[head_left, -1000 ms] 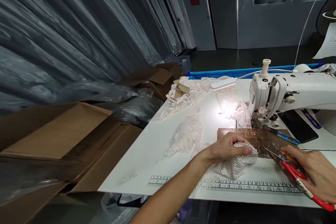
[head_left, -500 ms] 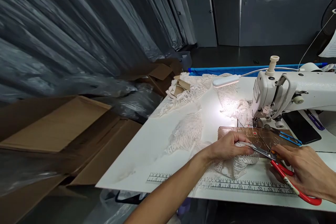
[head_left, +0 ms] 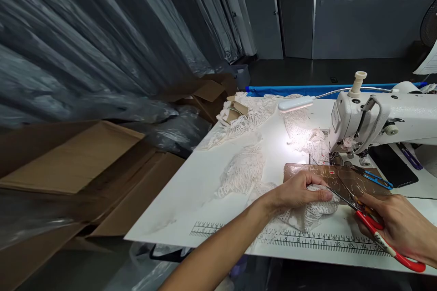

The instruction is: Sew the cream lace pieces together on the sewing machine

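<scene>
My left hand (head_left: 303, 191) pinches a piece of white lace (head_left: 312, 213) near the front of the sewing table. The lace bunches below the fingers and hangs over the printed ruler's upper edge. In my right hand (head_left: 396, 220) are scissors with red handles (head_left: 385, 243), their blades pointing left to the lace at my left fingertips. A second slim tool with an orange part (head_left: 366, 210) also sits in the right hand, partly hidden by the fingers. Just behind both hands lies a brown board (head_left: 307, 171) with blue thread snips (head_left: 375, 179) on it.
A white sewing machine (head_left: 385, 118) stands at the right, with a lit lamp (head_left: 296, 103) beside it. More lace (head_left: 244, 170) lies on the white table (head_left: 177, 195). A phone (head_left: 396, 166) rests under the machine arm. Open cardboard boxes (head_left: 71, 159) flank the table's left side.
The scissors have shifted slightly right and down with my right hand, and their blades look narrower, turned more edge-on. My left hand keeps its pinch on the lace.
</scene>
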### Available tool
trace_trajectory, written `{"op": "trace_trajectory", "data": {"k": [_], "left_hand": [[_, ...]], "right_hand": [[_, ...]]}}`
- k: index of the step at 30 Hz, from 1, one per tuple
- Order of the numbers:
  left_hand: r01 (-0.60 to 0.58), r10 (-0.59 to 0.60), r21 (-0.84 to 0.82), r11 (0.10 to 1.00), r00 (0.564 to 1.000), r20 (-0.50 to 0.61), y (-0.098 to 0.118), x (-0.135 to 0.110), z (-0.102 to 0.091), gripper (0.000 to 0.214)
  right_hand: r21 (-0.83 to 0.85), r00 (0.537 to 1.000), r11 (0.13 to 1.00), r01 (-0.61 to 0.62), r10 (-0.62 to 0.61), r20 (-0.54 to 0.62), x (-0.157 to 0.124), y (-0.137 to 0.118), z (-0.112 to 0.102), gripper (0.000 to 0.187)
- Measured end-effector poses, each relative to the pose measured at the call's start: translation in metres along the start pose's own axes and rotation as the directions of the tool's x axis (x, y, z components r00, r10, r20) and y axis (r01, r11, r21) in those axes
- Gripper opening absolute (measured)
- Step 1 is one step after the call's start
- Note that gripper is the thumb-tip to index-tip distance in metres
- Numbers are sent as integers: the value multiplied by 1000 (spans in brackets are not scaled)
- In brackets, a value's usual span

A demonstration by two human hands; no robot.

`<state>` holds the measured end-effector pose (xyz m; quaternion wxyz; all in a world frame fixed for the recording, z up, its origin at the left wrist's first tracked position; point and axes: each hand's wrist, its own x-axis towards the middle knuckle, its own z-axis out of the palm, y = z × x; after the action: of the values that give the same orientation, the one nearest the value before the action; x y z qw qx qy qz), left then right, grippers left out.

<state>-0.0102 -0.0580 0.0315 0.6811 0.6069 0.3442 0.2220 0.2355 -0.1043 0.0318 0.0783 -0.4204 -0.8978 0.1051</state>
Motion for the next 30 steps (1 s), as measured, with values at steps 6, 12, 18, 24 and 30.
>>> {"op": "trace_trajectory", "data": {"k": [6,12,18,24,30], "left_hand": [[6,-8,-59,998,1000,-29,-1,1,1,26],[-24,23,-39,999,1000,-1,2,1,2,27],[-2,2,-8,1000,1000,18,1,0,1,29],[24,-24,-7,1000,1000,9,2,-1,1,33],[96,-96,3,995,993,68,5,-2,-2,38]], "right_hand": [[-141,1000,990,20,-20,5,1,-5,-9,14],[-136,999,991,11,-6,36,5,-10,-11,10],[-35,999,999,-32,31,-17,5,-14,-3,23],[34,995,996,-82,84,-58,3,-12,-1,28],[-190,978,974,-127,91,-188,-24,31,-18,16]]}}
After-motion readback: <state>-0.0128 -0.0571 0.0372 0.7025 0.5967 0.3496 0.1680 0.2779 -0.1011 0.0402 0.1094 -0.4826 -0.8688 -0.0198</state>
